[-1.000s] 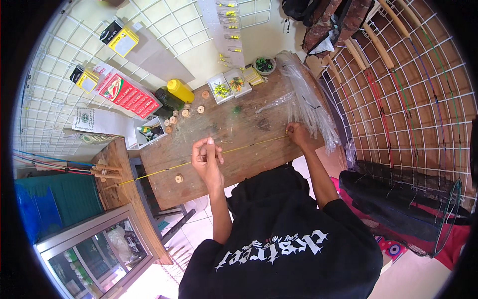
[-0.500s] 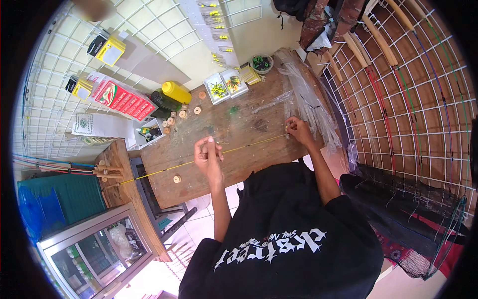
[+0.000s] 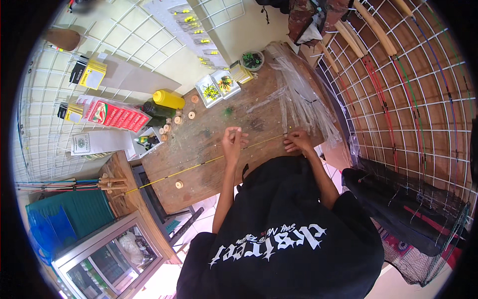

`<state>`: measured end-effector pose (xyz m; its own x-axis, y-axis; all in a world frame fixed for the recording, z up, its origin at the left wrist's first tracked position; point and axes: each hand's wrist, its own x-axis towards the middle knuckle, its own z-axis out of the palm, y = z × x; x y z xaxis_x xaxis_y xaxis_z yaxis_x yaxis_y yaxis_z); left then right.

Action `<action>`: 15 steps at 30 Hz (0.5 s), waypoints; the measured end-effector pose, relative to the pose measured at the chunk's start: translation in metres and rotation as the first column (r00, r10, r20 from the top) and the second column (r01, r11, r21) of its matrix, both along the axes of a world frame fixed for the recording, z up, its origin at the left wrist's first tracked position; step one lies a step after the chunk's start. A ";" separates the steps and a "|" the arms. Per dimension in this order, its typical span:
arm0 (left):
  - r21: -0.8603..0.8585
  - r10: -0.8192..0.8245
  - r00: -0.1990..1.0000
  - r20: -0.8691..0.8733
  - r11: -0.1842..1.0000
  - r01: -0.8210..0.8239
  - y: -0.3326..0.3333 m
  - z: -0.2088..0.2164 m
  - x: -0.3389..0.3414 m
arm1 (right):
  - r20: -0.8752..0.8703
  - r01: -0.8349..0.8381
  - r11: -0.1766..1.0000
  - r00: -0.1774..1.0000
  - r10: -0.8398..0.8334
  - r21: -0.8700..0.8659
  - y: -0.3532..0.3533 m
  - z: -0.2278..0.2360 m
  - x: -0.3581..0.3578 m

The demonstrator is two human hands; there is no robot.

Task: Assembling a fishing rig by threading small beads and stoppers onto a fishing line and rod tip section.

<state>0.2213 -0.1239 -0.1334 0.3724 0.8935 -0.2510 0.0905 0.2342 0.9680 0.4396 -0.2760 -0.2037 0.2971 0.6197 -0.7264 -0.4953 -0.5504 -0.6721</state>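
A thin yellow fishing rod (image 3: 204,163) with dark bands lies slantwise over the wooden table, its thicker end at the left. My right hand (image 3: 298,141) is closed around its thin tip, fingers curled. Just above those fingers is a tiny yellow-green bead (image 3: 290,127). My left hand (image 3: 232,143) is raised over the rod's middle, with its fingers drawn together; anything in them is too small to make out. A round wooden spool (image 3: 179,184) lies by the table's near left edge.
Clear plastic sleeves (image 3: 303,99) are heaped at the right. Along the back are white trays (image 3: 204,102) of small coloured pieces, a yellow bottle (image 3: 168,99) and several wooden spools (image 3: 191,115). A grid rack (image 3: 413,109) with more rods stands at the right.
My left hand has shifted right along the rod, towards my right hand. The right hand's fingers have turned lower at the tip. The whole view has also shifted slightly.
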 end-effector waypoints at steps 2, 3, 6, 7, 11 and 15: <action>0.024 -0.123 0.988 -0.094 0.992 0.126 -0.002 -0.027 -0.001 | -0.056 0.061 0.998 0.997 -0.061 -0.006 0.002 0.008 -0.011; 0.026 -0.119 0.988 -0.099 0.992 0.122 -0.004 -0.041 -0.004 | -0.106 0.121 0.993 0.987 -0.122 -0.011 0.005 0.011 -0.016; 0.210 -0.173 0.933 -0.315 0.946 0.247 -0.010 -0.054 -0.003 | -0.106 0.214 0.977 0.972 -0.211 0.020 0.008 0.006 -0.016; 0.219 -0.165 0.898 -0.408 0.937 0.272 -0.013 -0.052 -0.004 | -0.105 0.223 0.975 0.970 -0.220 0.019 0.007 0.002 -0.017; 0.188 -0.166 0.765 -0.623 0.917 0.352 -0.019 -0.028 0.002 | -0.180 0.341 0.939 0.927 -0.328 0.041 0.007 -0.005 -0.018; 0.183 -0.176 0.781 -0.599 0.919 0.348 -0.011 -0.036 -0.001 | -0.250 0.395 0.916 0.896 -0.366 0.075 0.007 0.000 -0.025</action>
